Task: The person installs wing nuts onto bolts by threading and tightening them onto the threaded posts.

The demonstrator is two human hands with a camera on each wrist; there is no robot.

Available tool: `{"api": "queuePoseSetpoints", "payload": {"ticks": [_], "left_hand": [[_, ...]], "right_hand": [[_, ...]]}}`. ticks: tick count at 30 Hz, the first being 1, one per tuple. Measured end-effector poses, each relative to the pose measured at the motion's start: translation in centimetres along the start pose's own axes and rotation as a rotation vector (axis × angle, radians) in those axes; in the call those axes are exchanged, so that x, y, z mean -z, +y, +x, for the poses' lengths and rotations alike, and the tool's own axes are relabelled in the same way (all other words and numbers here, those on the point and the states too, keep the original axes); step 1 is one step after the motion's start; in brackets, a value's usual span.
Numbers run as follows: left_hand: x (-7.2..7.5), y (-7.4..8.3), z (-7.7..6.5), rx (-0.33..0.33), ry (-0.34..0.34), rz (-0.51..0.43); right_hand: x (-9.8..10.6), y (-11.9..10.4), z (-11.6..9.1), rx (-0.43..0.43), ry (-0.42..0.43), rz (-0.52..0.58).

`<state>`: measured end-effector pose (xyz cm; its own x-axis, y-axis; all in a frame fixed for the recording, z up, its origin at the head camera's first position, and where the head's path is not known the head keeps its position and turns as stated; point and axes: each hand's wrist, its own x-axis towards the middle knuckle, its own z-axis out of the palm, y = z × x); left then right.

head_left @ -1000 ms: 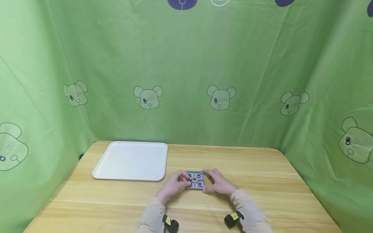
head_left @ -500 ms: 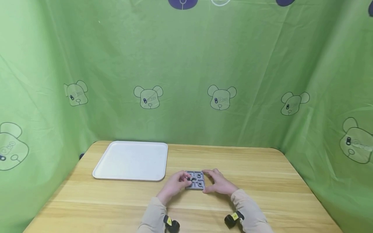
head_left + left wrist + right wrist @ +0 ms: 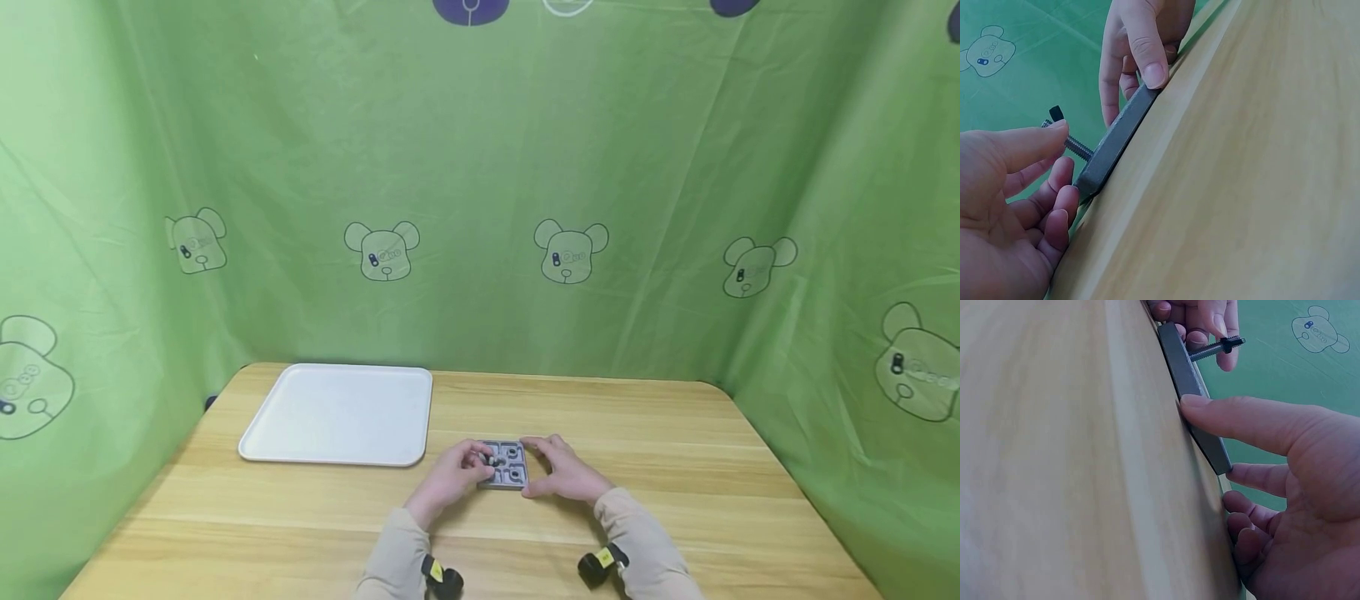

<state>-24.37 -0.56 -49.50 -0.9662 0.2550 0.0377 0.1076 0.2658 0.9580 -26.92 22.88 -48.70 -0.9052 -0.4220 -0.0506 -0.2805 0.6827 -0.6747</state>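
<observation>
A square grey metal plate with grooves and round holes lies on the wooden table. My left hand is at its left side, thumb and fingers pinching the dark top of a threaded bolt. The bolt's shaft stands out from the plate's upper face, as both wrist views show. My right hand grips the plate's right side, its thumb on the near edge and a finger at the far corner. In the left wrist view the bolt's black end sticks out past my left fingers, which hide part of it.
A white rectangular tray lies at the back left of the table. Green curtains with bear-head outlines hang behind and on both sides. Each sleeved forearm wears a black camera on a strap.
The dark top of the bolt has turned slightly between my left fingers. My right hand and the plate stay in the same place.
</observation>
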Motion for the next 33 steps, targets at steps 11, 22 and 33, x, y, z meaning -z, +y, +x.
{"api": "queuePoseSetpoints", "payload": {"ticks": [11,22,33], "left_hand": [[0.28,-0.02,-0.19,0.055,0.013,-0.049],[0.36,0.17,-0.06,0.059,-0.011,-0.030],[0.31,0.30,-0.10,0.040,-0.007,-0.016]], "right_hand": [[-0.12,0.18,0.08,0.003,0.008,0.004],[-0.04,0.03,0.06,0.004,0.006,0.003],[-0.01,0.06,0.07,0.000,-0.001,-0.009]]}}
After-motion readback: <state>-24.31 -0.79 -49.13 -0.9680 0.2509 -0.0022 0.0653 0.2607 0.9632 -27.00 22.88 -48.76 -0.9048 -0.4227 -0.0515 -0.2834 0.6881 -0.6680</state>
